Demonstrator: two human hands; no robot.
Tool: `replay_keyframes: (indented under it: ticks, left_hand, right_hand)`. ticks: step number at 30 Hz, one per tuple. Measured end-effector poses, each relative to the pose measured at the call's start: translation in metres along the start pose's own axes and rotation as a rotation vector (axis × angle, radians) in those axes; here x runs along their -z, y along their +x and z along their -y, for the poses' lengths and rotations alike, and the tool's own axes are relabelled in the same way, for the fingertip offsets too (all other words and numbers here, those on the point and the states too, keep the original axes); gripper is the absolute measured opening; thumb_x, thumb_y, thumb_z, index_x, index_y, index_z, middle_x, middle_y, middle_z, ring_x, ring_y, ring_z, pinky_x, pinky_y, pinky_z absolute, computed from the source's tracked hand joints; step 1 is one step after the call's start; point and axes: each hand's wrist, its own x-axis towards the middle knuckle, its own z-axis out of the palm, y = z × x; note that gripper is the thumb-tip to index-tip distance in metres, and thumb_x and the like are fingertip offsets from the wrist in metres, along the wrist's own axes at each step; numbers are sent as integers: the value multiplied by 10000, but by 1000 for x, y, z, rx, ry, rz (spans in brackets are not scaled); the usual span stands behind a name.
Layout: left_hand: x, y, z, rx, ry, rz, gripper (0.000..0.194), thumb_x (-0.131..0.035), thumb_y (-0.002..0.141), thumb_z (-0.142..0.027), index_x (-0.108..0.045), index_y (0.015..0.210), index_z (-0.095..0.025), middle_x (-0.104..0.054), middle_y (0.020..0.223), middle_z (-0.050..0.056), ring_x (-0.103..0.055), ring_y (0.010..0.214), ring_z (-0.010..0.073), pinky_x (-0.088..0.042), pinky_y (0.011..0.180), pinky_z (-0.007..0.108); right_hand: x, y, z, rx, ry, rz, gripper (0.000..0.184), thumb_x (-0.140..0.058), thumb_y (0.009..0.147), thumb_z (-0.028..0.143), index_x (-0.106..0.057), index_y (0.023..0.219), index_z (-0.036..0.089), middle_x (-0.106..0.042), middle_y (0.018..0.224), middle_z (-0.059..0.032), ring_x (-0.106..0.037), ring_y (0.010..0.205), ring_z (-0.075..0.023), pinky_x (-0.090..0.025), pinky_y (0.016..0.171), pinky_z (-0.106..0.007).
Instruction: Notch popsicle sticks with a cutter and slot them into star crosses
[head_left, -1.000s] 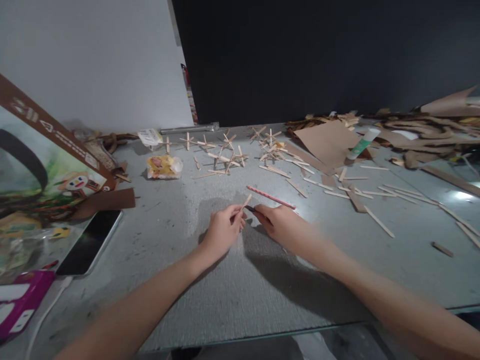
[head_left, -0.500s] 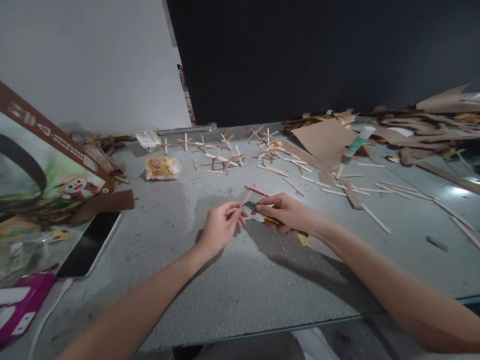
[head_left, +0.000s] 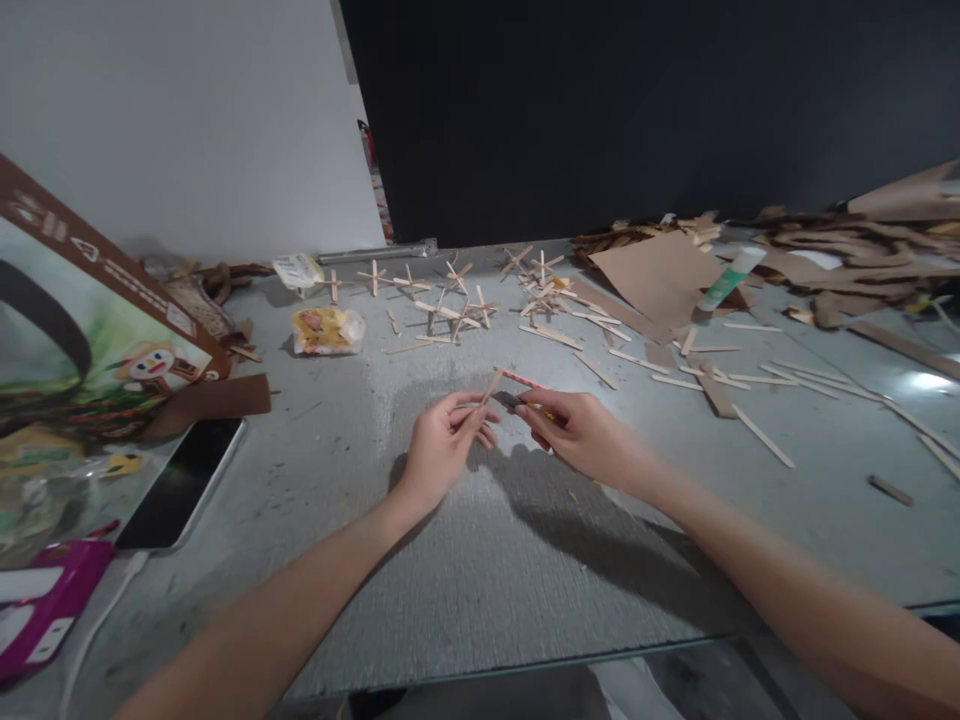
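My left hand (head_left: 435,450) pinches a thin wooden craft stick (head_left: 493,384), which points up and away from the fingertips. Close on its right, my right hand (head_left: 585,432) is closed round a black and yellow utility knife (head_left: 508,400). The knife's dark front end lies at the stick; whether the blade touches the wood I cannot tell. A red striped pencil (head_left: 523,379) also sticks out from the right hand towards the stick's upper end. The palm hides most of the knife handle. Both hands are above the grey table (head_left: 450,590).
Star-shaped stick pieces (head_left: 450,315) stand at the back, with loose craft sticks (head_left: 761,435) to the right. A glue stick (head_left: 735,277) leans on cardboard (head_left: 645,280). A yellow packet (head_left: 328,331), a phone (head_left: 184,485), a purple device (head_left: 64,600) and a printed box (head_left: 112,310) are leftward.
My right hand has turned, so the knife's yellow tail no longer shows below it. The stick points up more steeply. My left hand keeps its pinch, and the view has shifted slightly.
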Motion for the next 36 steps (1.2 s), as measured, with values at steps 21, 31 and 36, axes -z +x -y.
replay_keyframes:
  ticks: [21,31,36]
  left_hand:
    - [-9,-14,-6,8,126,71,346,-681,942,-536,-679,904,-192,-685,648,13,-609,492,125,-445,456,237]
    - [-5,-9,-10,9,-20,-70,459,-715,896,-630,-635,937,-180,-671,645,9,-598,517,129,-457,505,244]
    - [-5,-10,-11,-3,-18,-67,459,-724,891,-631,-653,937,-179,-669,639,10,-597,516,134,-453,507,246]
  right_hand:
    - [-9,1,-7,-116,75,-253,437,-483,1032,612,-615,1025,195,-568,631,22,-513,521,-156,-377,517,-278]
    - [-13,-10,5,144,-441,-143,431,-355,1133,381,-675,1346,186,-754,1214,-156,-765,1012,-278,-569,803,-363]
    - [-13,-9,1,180,-481,-158,406,-383,1132,352,-688,1338,179,-750,1248,-155,-771,1007,-271,-587,805,-359]
